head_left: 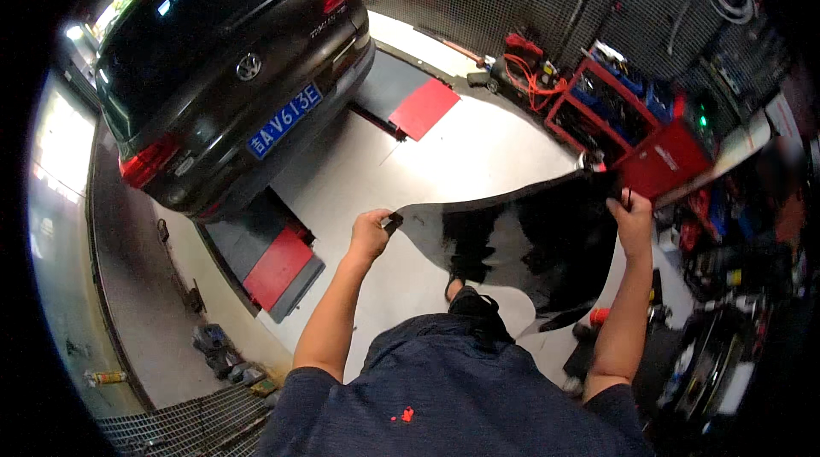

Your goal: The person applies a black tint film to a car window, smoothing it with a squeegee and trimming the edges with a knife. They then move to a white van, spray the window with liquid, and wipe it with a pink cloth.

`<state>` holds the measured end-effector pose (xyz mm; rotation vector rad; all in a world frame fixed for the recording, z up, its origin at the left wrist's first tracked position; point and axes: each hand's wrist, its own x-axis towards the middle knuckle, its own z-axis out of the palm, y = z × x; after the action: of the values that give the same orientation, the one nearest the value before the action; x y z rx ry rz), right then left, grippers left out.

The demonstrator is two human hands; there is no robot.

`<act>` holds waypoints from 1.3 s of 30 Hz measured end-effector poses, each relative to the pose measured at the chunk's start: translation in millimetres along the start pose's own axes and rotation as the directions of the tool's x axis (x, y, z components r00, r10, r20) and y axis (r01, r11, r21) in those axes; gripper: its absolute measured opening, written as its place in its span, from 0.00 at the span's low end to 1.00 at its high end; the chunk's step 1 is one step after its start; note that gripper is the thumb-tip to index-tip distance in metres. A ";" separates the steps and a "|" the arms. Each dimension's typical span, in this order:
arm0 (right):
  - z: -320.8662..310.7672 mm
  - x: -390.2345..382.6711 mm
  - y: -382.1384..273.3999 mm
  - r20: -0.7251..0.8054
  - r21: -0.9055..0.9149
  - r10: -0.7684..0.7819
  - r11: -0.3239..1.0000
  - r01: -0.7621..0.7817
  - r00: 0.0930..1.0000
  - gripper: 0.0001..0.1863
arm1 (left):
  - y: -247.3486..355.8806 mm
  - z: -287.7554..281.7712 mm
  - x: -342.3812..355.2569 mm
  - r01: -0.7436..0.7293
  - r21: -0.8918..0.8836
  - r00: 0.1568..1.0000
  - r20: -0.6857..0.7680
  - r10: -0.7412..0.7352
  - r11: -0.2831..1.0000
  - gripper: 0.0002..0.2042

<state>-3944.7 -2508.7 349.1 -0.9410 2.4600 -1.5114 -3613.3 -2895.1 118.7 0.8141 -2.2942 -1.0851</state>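
A large black sheet (538, 252) with curved edges and patchy shine stretches across the middle right of the head view, above the pale floor. My left hand (372, 233) is closed on its left end, beside a small dark folded tip. At the sheet's upper right corner, my right hand (632, 219) grips the edge with fingers bent around it. My sandalled foot (454, 288) shows below the sheet, in front of my dark shirt.
A dark car (222, 38) stands at upper left by grey and red lift ramps (427, 105). A red tool cart (662, 162), orange hose (534, 85) and cluttered tools (717, 260) line the right side. A metal grating (188, 423) lies at lower left.
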 end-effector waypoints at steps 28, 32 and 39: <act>226.9 926.2 84.1 -0.370 0.122 0.130 0.988 -0.090 0.920 0.10 | -26.0 52.8 1175.0 0.065 -0.460 0.998 0.046 -0.050 0.886 0.12; 301.6 1087.1 111.2 -0.249 0.277 0.123 0.960 -0.051 0.961 0.09 | -82.6 32.9 1311.3 0.070 -0.422 0.998 0.026 -0.065 0.904 0.15; 429.2 1341.7 80.5 -0.046 0.192 0.116 0.976 -0.105 0.992 0.11 | -147.3 -78.5 1502.6 0.154 -0.365 0.963 -0.153 -0.223 0.918 0.13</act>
<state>-4889.7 -3556.3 365.7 -0.7248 2.3098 -1.7182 -4588.7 -4038.0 286.0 0.9608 -1.8183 -1.3854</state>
